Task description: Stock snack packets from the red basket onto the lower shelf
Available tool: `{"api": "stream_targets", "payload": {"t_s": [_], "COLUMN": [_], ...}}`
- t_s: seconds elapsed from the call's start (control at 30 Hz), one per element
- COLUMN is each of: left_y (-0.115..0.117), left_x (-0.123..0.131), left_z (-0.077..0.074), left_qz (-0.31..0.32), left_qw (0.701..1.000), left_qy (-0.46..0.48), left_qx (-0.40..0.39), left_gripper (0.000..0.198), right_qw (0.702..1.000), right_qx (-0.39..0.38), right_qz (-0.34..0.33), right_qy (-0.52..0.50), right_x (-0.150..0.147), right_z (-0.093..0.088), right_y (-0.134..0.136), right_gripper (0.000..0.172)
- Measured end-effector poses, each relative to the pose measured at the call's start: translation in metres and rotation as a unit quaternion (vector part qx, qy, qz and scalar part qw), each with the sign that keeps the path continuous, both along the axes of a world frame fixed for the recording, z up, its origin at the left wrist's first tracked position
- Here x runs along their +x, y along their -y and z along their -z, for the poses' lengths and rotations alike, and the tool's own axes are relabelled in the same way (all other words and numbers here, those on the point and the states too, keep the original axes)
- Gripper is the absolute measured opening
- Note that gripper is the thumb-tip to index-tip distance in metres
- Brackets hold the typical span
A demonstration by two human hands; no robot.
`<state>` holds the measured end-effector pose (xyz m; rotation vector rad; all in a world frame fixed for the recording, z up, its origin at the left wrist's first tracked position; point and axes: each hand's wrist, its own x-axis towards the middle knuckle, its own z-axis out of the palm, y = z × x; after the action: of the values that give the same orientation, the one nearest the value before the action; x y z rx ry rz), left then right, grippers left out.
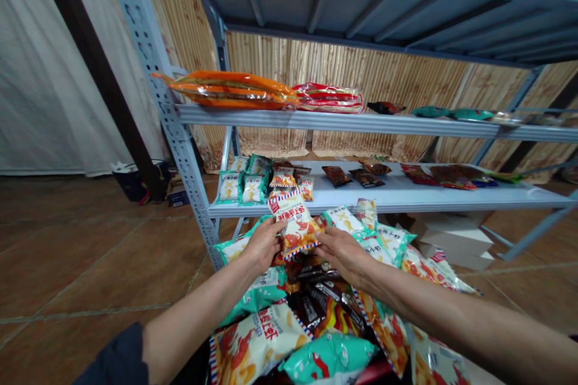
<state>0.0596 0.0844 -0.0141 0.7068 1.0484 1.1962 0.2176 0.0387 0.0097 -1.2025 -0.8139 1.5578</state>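
My left hand (264, 243) and my right hand (341, 251) both grip an orange and white snack packet (293, 224), one on each side, with fingers closed on its lower edges. The packet is held upright above a heap of snack packets (316, 313) in teal, orange and dark wrappers right below my forearms. Just beyond it is the lower shelf (406, 195) of a grey metal rack, where small teal packets (241, 183) and orange packets (289, 180) lie in rows at the left end.
Dark and red packets (361, 175) lie further right on the lower shelf. The shelf above (361, 123) carries large orange (230, 90) and red bags (327, 97). White boxes (456, 240) sit on the tiled floor under the rack. A dark bin (133, 183) stands by the left wall.
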Motion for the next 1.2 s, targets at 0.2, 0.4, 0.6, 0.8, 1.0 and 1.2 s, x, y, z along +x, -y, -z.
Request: {"api": "stream_targets", "payload": {"t_s": [0.2,0.4,0.6,0.8,1.0,1.2], "left_y": [-0.003,-0.013,-0.041,-0.084,-0.134,-0.175], "left_x": [-0.006,0.001,0.013,0.04,0.068,0.051], "left_z": [-0.008,-0.011,-0.016,-0.021,-0.013,-0.016], "left_qz": [0.033,0.06,0.057,0.051,0.037,-0.03], "left_qw": [0.999,0.998,0.998,0.996,0.967,0.911], "left_qy": [0.0,0.021,0.019,-0.025,-0.227,-0.358], "left_qx": [0.007,0.012,0.028,0.062,0.112,0.201], "left_gripper": [0.024,0.032,0.027,0.024,0.033,0.023], "right_qw": [0.995,0.99,0.992,0.99,0.982,0.973], "right_qx": [-0.006,0.017,0.002,0.001,0.024,0.035], "right_qz": [-0.063,-0.088,-0.079,-0.045,0.026,0.058], "right_qy": [0.074,0.105,0.101,0.132,0.185,0.221], "right_x": [-0.002,-0.009,-0.003,0.017,0.038,0.04], "right_z": [-0.009,-0.005,-0.015,-0.015,-0.001,0.001], "right_y": [-0.018,-0.04,-0.064,-0.121,-0.198,-0.268], "right_gripper": [0.028,0.031,0.023,0.013,0.016,0.016]}}
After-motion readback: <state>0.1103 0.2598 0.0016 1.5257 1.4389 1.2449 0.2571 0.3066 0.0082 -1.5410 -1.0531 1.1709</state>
